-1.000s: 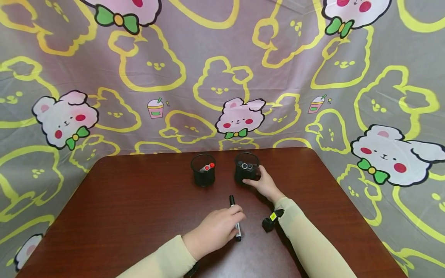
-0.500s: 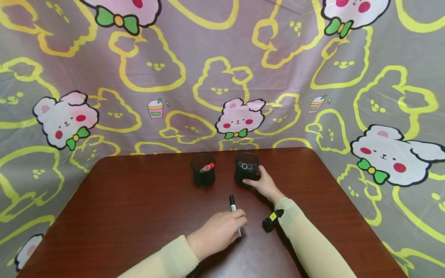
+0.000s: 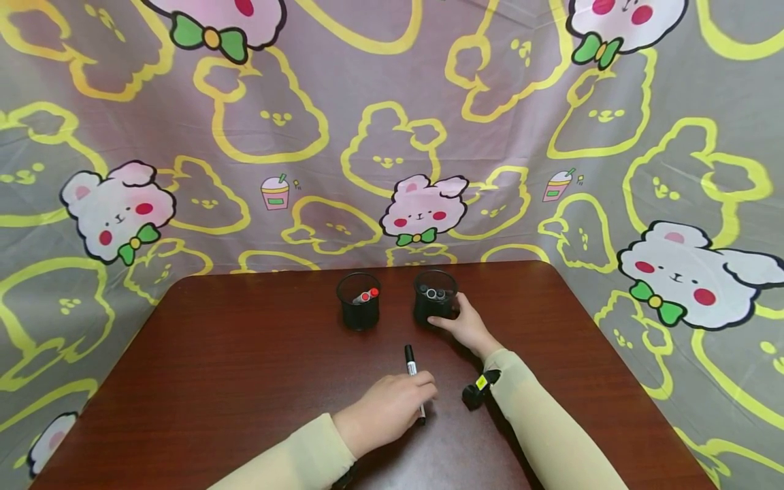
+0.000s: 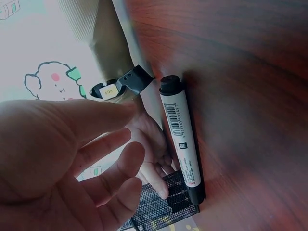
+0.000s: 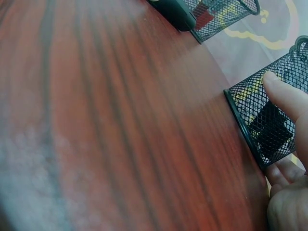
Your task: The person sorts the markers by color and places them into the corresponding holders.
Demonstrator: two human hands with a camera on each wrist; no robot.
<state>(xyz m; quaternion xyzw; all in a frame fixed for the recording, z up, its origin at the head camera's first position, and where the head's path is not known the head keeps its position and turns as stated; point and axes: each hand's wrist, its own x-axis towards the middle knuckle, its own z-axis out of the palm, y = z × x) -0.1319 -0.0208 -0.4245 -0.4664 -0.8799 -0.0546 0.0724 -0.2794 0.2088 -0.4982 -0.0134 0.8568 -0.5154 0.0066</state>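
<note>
A black-capped white marker (image 3: 411, 367) lies on the brown table, in front of the two black mesh pen holders. My left hand (image 3: 388, 408) hovers over its middle and hides part of it in the head view. In the left wrist view the left thumb and loosely bent fingers (image 4: 127, 159) stand apart from the marker (image 4: 180, 134). My right hand (image 3: 468, 327) grips the right-hand pen holder (image 3: 433, 309) low down, with the thumb (image 5: 284, 94) across its mesh and the other fingers round the far side. Several dark-ended markers (image 3: 431, 293) stand in that holder.
Left of the gripped holder stands the second mesh pen holder (image 3: 359, 314), with red-ended markers (image 3: 369, 295) in it. A black wrist camera (image 3: 474, 395) sits on the right wrist. Behind the table (image 3: 257, 354) hangs a patterned cloth (image 3: 331, 156).
My left hand has shifted slightly to the right over the marker and covers more of its lower half. The right hand and both pen holders have stayed put.
</note>
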